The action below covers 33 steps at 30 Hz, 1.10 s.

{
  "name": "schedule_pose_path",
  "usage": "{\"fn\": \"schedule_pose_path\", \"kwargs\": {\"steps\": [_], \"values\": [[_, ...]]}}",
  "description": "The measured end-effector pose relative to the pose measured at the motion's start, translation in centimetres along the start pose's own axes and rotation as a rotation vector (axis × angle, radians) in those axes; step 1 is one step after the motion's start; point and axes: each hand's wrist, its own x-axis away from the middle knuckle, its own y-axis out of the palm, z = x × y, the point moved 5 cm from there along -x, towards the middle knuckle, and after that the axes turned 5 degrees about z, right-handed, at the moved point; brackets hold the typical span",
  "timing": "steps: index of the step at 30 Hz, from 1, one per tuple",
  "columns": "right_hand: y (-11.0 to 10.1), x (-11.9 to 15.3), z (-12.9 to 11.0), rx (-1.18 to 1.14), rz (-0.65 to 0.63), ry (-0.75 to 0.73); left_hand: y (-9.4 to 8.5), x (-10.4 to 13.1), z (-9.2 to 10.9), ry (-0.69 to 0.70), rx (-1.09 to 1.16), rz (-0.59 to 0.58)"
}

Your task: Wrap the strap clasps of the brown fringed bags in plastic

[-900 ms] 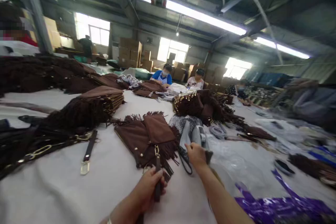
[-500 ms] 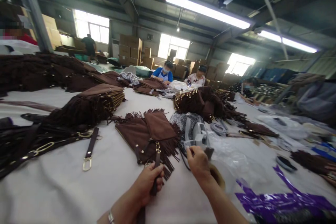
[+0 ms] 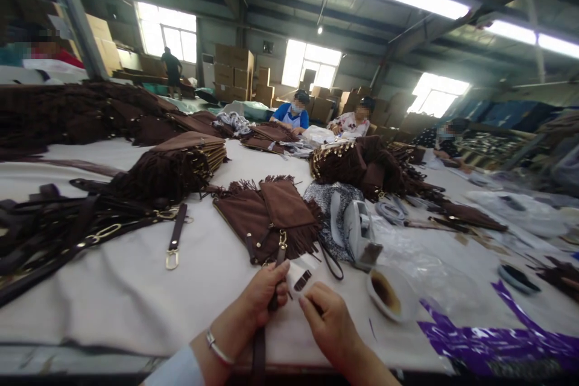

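Note:
My left hand [image 3: 266,292] is closed around a dark brown strap [image 3: 272,303], whose gold clasp reaches up to a brown fringed bag [image 3: 246,211]. Just right of it, my right hand [image 3: 328,316] has its fingers pinched at a clear, whitish strip [image 3: 312,268] lying between the hands, over the bag's fringe. A smaller brown flap [image 3: 287,205] rests on the bag. Beyond my right hand stands a tape dispenser [image 3: 362,232], with a roll of tape [image 3: 386,292] nearer me.
Dark straps [image 3: 90,223] and a stack of fringed bags [image 3: 176,160] occupy the left. Another brown pile [image 3: 357,163] sits behind the dispenser. Purple plastic [image 3: 493,344] lies at the right front. People [image 3: 294,114] sit across the table.
My right hand has moved away from the dispenser, down and toward my left hand, with a clear strip now at its fingers. The left hand still grips the strap. The view has shifted.

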Motion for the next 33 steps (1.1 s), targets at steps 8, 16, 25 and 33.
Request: {"fn": "schedule_pose_path", "kwargs": {"steps": [8,16,25,33], "values": [[-0.8,4.4,1.3,-0.114,-0.598,0.311,0.4,0.7,0.5,0.001,-0.055,-0.022],[-3.6,-0.5,1.9,-0.027,-0.345,0.281,0.4,0.4,-0.1,0.102,-0.225,0.059],[-0.4,-3.4,3.7,-0.207,-0.023,0.422,0.0,1.3,0.1,0.052,-0.268,0.084],[-2.1,-1.5,3.3,-0.1,-0.076,0.347,0.0,2.1,3.4,-0.025,-0.268,-0.074]]}}
